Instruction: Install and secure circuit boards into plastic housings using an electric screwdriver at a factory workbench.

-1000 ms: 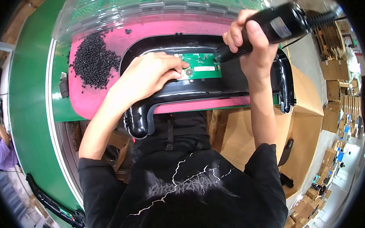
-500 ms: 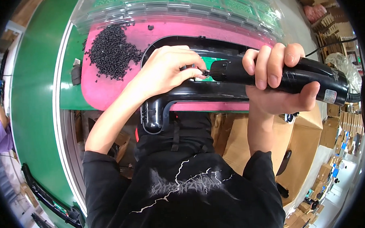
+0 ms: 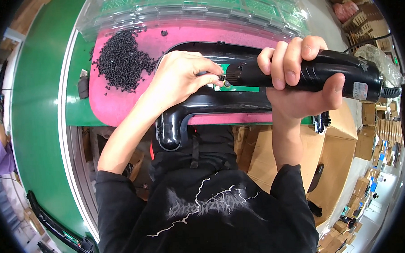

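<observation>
My right hand point(image 3: 301, 103) is wrapped round a thick black electric screwdriver point(image 3: 335, 71), held nearly level with its tip toward the left. At that tip my left hand point(image 3: 180, 77) pinches a small dark piece, apparently a screw point(image 3: 221, 77); the fingertips partly hide it. Both hands are over a long, curved black plastic housing point(image 3: 237, 98). Inside the housing lies a green circuit board point(image 3: 250, 89), partly covered by the screwdriver. Left of my left hand, a heap of small black screws point(image 3: 123, 62) is spread on a pink mat point(image 3: 106, 106).
Clear plastic trays of green boards point(image 3: 197, 11) stand behind the mat. A cardboard box point(image 3: 298, 149) is below the bench edge at right. Another black housing point(image 3: 62, 227) lies on the green surface point(image 3: 40, 133) at left. A person in purple point(image 3: 2, 155) is at far left.
My right hand has brought the screwdriver a little left and upward, its tip closer to my left fingertips. More of the green board shows below it.
</observation>
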`<state>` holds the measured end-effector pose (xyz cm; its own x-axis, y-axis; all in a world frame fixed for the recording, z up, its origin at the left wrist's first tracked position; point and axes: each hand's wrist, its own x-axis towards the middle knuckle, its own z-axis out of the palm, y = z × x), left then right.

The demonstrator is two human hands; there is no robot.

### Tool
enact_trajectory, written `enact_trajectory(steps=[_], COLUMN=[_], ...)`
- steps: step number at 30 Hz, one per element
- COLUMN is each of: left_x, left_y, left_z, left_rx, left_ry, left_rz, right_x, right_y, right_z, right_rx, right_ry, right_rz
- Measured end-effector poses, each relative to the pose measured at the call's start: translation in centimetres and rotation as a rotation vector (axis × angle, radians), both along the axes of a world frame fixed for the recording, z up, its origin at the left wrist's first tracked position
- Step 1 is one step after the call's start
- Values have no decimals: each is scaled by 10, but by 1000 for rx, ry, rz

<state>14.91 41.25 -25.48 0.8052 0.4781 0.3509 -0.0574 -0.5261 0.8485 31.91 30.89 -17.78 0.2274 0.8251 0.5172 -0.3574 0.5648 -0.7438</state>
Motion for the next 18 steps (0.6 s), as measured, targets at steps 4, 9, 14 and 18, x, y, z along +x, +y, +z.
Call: enact_trajectory(steps=[4, 9, 14, 18], left_x=[0, -2, 0, 1], left_y=[1, 1, 3, 1], left_z=[10, 10, 8, 10], left_rx=[84, 52, 60, 191], left_ry=[12, -83, -209, -117], left_rz=[-34, 63, -33, 5], right_x=[0, 3, 0, -1], right_y=[-3, -1, 5, 5], right_z=[6, 4, 2, -1], right_rx=[9, -12, -46, -68], right_ry=[4, 4, -13, -22], right_rz=[11, -37, -33, -41])
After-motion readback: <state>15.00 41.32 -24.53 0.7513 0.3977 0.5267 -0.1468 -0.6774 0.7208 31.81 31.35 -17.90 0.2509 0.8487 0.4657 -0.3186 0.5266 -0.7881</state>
